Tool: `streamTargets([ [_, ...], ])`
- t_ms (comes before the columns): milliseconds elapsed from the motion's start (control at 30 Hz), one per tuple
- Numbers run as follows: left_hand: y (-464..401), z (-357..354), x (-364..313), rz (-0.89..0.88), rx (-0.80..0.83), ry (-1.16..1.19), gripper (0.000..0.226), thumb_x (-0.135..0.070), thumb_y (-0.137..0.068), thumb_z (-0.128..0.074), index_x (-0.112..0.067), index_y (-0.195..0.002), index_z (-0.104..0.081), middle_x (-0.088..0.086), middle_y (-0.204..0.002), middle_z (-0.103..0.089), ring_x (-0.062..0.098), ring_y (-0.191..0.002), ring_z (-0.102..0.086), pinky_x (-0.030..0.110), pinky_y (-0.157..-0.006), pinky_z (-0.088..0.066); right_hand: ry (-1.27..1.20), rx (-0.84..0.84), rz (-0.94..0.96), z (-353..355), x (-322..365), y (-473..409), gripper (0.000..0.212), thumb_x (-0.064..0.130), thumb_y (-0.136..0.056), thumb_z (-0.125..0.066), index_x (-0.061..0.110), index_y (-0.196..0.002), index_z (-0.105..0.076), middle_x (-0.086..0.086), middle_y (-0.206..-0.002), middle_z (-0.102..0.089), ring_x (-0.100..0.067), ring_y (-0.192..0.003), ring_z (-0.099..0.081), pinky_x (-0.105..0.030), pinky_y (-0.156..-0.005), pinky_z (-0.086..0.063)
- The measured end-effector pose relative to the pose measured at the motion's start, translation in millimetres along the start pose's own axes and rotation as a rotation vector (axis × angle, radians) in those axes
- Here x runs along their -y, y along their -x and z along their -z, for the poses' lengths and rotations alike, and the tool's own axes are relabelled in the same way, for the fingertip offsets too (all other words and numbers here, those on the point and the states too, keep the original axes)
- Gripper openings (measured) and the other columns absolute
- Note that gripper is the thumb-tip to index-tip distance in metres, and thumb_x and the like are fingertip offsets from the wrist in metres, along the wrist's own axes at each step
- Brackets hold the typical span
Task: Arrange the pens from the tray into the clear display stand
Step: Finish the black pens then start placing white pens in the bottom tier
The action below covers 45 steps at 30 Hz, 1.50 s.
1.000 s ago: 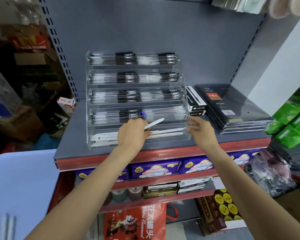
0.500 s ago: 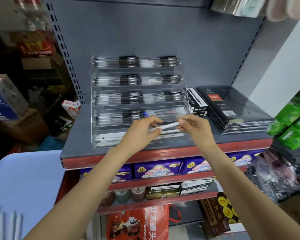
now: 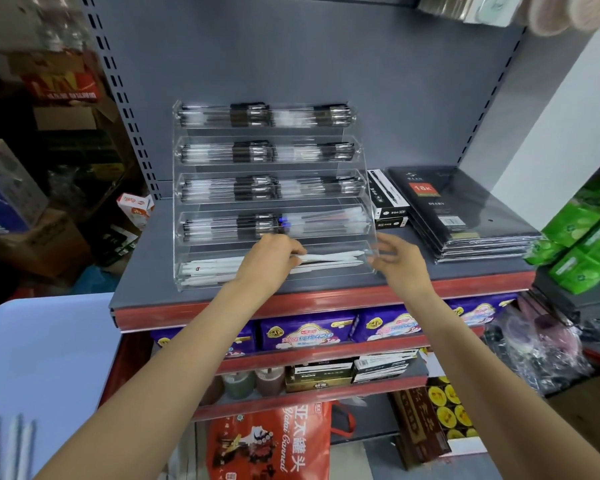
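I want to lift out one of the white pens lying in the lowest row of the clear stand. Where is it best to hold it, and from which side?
Probably pinch a white pen near the middle of its barrel, coming from above and the front. The pens lie flat, lengthwise, behind the low front wall of the clear stand, and the row above overhangs the back. The left hand already reaches in this way.

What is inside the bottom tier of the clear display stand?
White pens lie lengthwise in the bottom tier of the clear display stand. The left hand covers the middle of the row, so the count there is hidden.
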<state>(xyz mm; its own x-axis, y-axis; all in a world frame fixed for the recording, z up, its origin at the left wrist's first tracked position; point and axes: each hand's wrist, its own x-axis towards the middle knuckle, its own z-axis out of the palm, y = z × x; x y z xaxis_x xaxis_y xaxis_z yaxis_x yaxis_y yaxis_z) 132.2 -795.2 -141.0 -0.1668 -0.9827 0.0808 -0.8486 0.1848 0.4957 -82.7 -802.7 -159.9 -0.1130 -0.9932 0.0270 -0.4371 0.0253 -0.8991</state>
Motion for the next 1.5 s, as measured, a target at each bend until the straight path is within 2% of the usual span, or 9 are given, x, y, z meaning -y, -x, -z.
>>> streamTargets([
  [233,-5.4,0.5,2.2,-0.023,0.041,-0.023,0.025,-0.015,-0.090,-0.060,-0.013,-0.114,-0.067,0.008,-0.111,-0.069,0.025,-0.103,-0.063,0.041,-0.091,-0.049,0.018,-0.007,0.003,0.9,1.9,1.6,0.048,0.006,-0.085,-0.066,0.012,-0.130,-0.051,-0.003,-0.111,-0.062,-0.015,-0.090,-0.061,-0.019,-0.072,-0.046],
  [433,3.9,2.7,6.3,-0.052,-0.059,0.063,0.023,-0.020,-0.090,-0.060,-0.016,-0.112,-0.066,0.004,-0.107,-0.068,0.017,-0.093,-0.062,0.035,-0.087,-0.050,0.197,-0.213,0.156,-14.9,18.4,20.6,0.036,0.005,-0.085,-0.062,0.011,-0.120,-0.055,-0.008,-0.115,-0.054,-0.011,-0.093,-0.052,-0.026,-0.090,-0.045],
  [700,64.8,29.9,39.1,0.004,-0.257,0.323,0.010,-0.023,-0.089,-0.061,-0.021,-0.097,-0.065,-0.012,-0.078,-0.063,0.004,-0.074,-0.058,0.010,-0.066,-0.041,0.088,0.039,0.229,-89.9,67.6,70.7,0.019,0.007,-0.088,-0.057,0.016,-0.105,-0.060,0.000,-0.102,-0.061,-0.003,-0.079,-0.055,-0.002,-0.068,-0.040],
  [933,164.2,57.3,160.0,0.187,-0.317,0.421,0.003,-0.016,-0.088,-0.063,-0.018,-0.087,-0.065,-0.006,-0.071,-0.064,-0.003,-0.063,-0.058,0.005,-0.057,-0.039,0.004,0.284,0.208,-210.8,95.8,143.2,0.016,0.001,-0.084,-0.058,0.012,-0.092,-0.066,0.006,-0.080,-0.063,0.001,-0.069,-0.055,-0.006,-0.068,-0.043],
  [1033,214.5,63.1,232.0,0.299,-0.274,0.364,0.006,-0.019,-0.087,-0.062,-0.022,-0.082,-0.063,-0.004,-0.075,-0.066,0.006,-0.065,-0.060,0.010,-0.061,-0.042,0.032,0.364,0.193,-278.9,95.9,178.5,0.016,0.000,-0.082,-0.057,0.009,-0.091,-0.066,0.009,-0.073,-0.060,0.002,-0.064,-0.054,-0.008,-0.066,-0.042],
  [1200,293.4,66.5,351.5,0.469,-0.104,0.205,0.008,-0.014,-0.088,-0.058,-0.012,-0.093,-0.065,0.010,-0.096,-0.067,0.025,-0.085,-0.063,0.036,-0.080,-0.050,0.118,0.504,0.046,-397.1,72.4,227.8,0.020,-0.001,-0.082,-0.057,0.003,-0.099,-0.064,0.009,-0.073,-0.058,-0.010,-0.069,-0.055,-0.034,-0.076,-0.047],
  [1267,316.4,68.7,386.2,0.478,-0.022,0.051,0.021,-0.015,-0.089,-0.057,-0.010,-0.108,-0.063,0.013,-0.111,-0.063,0.032,-0.102,-0.059,0.040,-0.087,-0.047,0.241,0.546,-0.003,-435.0,67.3,245.1,0.026,0.007,-0.084,-0.060,0.004,-0.110,-0.060,-0.006,-0.092,-0.064,-0.019,-0.084,-0.058,-0.035,-0.085,-0.043],
  [1400,342.0,74.0,421.2,0.329,0.163,-0.122,0.053,-0.030,-0.092,-0.054,-0.017,-0.140,-0.038,0.005,-0.150,-0.032,0.023,-0.138,-0.030,0.038,-0.109,-0.032,0.576,0.539,-0.039,-477.4,71.3,270.6,0.043,0.026,-0.088,-0.059,0.010,-0.126,-0.047,-0.016,-0.121,-0.049,-0.031,-0.114,-0.049,-0.035,-0.091,-0.040],
  [1500,344.6,75.2,434.6,0.239,0.275,-0.171,0.066,-0.040,-0.094,-0.047,-0.021,-0.149,-0.016,-0.002,-0.158,-0.006,0.017,-0.146,-0.005,0.034,-0.116,-0.010,0.695,0.488,-0.067,-492.2,79.1,276.3,0.041,0.021,-0.090,-0.057,0.007,-0.126,-0.042,-0.017,-0.125,-0.043,-0.034,-0.119,-0.042,-0.039,-0.090,-0.042],
])
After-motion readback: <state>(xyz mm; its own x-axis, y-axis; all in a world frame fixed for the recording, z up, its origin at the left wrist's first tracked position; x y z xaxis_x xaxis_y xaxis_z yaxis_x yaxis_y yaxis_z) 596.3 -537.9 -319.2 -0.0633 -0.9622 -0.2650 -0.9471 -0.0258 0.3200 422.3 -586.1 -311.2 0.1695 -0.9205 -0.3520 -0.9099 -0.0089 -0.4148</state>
